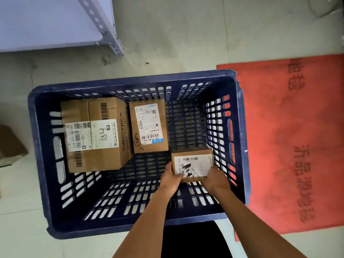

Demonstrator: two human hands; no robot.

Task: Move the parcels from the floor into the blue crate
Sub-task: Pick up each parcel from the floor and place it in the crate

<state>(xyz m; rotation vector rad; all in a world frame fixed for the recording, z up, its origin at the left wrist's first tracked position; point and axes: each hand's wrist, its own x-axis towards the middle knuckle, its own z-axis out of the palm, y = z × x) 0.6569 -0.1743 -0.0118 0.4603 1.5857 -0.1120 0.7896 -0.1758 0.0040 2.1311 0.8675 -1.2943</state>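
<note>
A blue slotted crate [42,146] stands on the floor below me. Inside it, a large brown parcel [96,135] with a white label marked "A34" lies at the left. A narrower parcel [149,125] lies beside it in the middle. A small brown parcel [193,164] with a white barcode label is low inside the crate at the right wall. My left hand [170,177] grips its left side and my right hand [216,178] grips its right side. Whether it rests on the crate bottom I cannot tell.
A red mat [297,136] with dark characters lies right of the crate. A grey metal shelf [55,23] stands at the upper left. Another cardboard box [9,146] sits on the floor at the left edge. Pale concrete floor surrounds the crate.
</note>
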